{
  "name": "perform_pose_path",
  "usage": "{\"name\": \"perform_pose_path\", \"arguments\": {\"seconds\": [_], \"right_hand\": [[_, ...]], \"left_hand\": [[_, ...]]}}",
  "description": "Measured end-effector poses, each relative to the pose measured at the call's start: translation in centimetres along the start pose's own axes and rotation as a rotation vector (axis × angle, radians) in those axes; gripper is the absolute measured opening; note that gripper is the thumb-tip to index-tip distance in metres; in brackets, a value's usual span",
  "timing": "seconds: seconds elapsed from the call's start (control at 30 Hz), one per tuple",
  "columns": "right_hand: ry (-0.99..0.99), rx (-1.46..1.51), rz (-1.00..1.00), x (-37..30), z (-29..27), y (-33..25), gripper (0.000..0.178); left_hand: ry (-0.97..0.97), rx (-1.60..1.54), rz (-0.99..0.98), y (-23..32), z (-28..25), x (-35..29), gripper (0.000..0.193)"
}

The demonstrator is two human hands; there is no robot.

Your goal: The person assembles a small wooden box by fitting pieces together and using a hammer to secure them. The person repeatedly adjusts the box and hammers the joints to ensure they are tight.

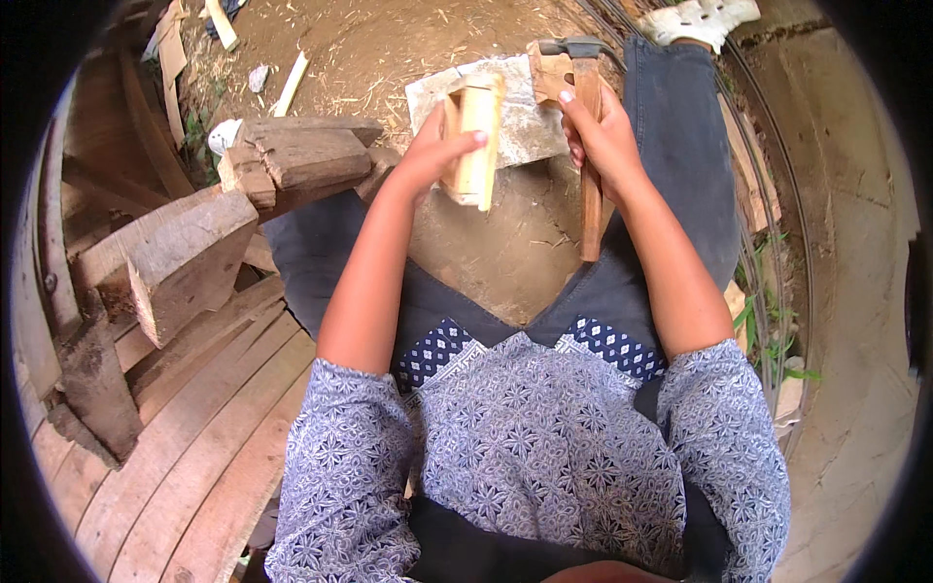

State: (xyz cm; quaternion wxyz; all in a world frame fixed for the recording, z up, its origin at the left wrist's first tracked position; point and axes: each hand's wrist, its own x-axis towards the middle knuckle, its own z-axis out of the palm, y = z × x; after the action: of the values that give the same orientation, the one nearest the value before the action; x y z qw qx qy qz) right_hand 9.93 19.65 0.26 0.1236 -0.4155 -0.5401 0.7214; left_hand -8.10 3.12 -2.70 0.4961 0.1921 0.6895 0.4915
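My left hand (432, 157) is closed round a pale yellow wooden piece (476, 107), box-like with a flat upright face, slightly blurred. The thumb lies across its front. In my right hand (612, 144) is a hammer (591, 209), gripped high on its brown wooden handle, with the dark metal head up and the handle's end pointing back toward me. Below and between the hands lies a whitish, rough slab (525, 124) on the ground. A flat brown wood piece (551, 78) shows beside the hammer head; whether I hold it too, I cannot tell.
Rough timber blocks (311, 157) and a thick beam (194, 248) stand close by my left leg, above wooden slats (214, 408). Dirt ground (360, 39) with shavings stretches ahead. Dark cables (777, 175) and a concrete strip (846, 194) run along my right.
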Motion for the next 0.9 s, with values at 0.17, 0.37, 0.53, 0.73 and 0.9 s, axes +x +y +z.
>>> {"name": "perform_pose_path", "arguments": {"seconds": [0.17, 0.37, 0.53, 0.73, 0.9], "right_hand": [[-0.027, 0.051, -0.122, -0.5, -0.3, -0.9, 0.06], [-0.143, 0.031, -0.092, -1.1, 0.5, -1.2, 0.072], [-0.047, 0.008, -0.115, 0.6, -0.1, 0.5, 0.073], [0.157, -0.226, -0.306, 3.8, 2.7, 5.6, 0.067], [0.188, -0.426, -0.309, 4.3, 4.2, 6.9, 0.056]], "left_hand": [[-0.31, -0.827, 0.031, 2.1, 2.1, -4.9, 0.092], [-0.142, -0.905, 0.175, 1.4, 3.9, -6.2, 0.085], [-0.063, -0.689, -0.006, 0.8, 2.3, -5.4, 0.059], [0.254, -0.011, 0.01, -2.2, 0.6, -2.4, 0.049], [0.415, 0.452, 0.063, -7.8, -2.5, 0.3, 0.043]]}}
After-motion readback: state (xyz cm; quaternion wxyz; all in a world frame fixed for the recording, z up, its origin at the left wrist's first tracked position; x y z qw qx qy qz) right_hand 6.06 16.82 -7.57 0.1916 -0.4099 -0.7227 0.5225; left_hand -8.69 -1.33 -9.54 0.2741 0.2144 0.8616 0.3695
